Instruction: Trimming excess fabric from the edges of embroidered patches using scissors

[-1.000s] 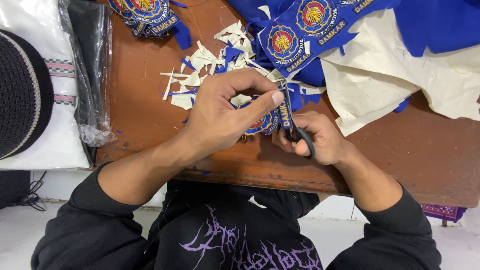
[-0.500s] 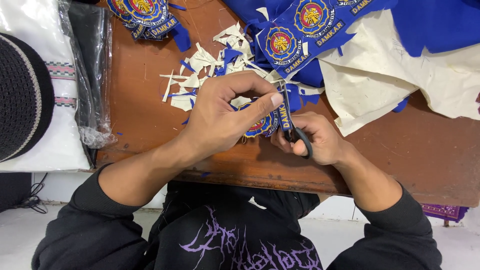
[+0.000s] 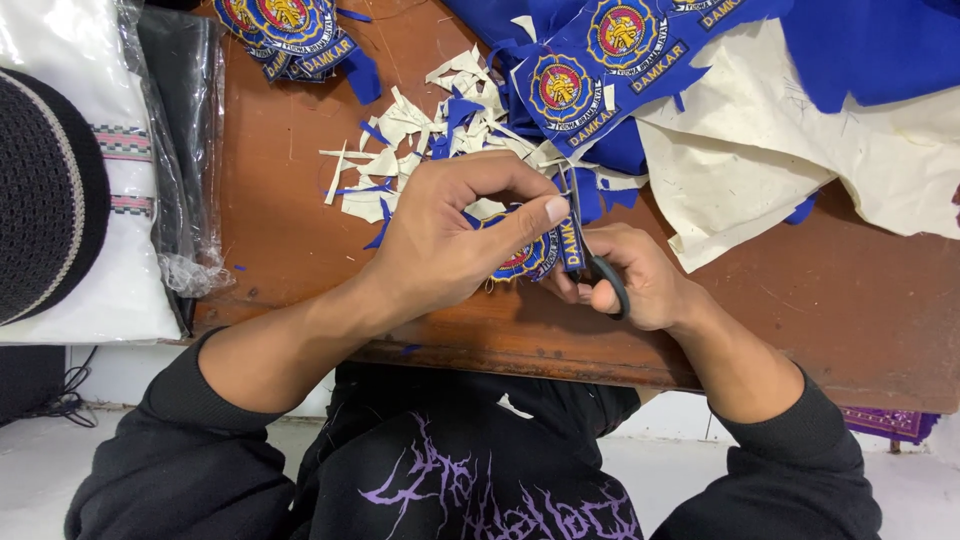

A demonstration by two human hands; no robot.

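My left hand pinches a round blue embroidered patch with a red and yellow centre, thumb on top. My right hand grips black-handled scissors, whose blades point up along the patch's right edge. Both hands work over the near edge of a brown wooden table. Most of the patch is hidden under my left fingers.
Cream and blue fabric scraps lie just beyond my hands. Uncut blue patches on cream backing cloth spread over the far right. Finished patches are stacked at the far left. Plastic-wrapped folded cloth and a dark knitted cap lie left.
Both hands hold nearly the same pose; the patch has turned slightly in my left fingers while the scissors stay at its edge.
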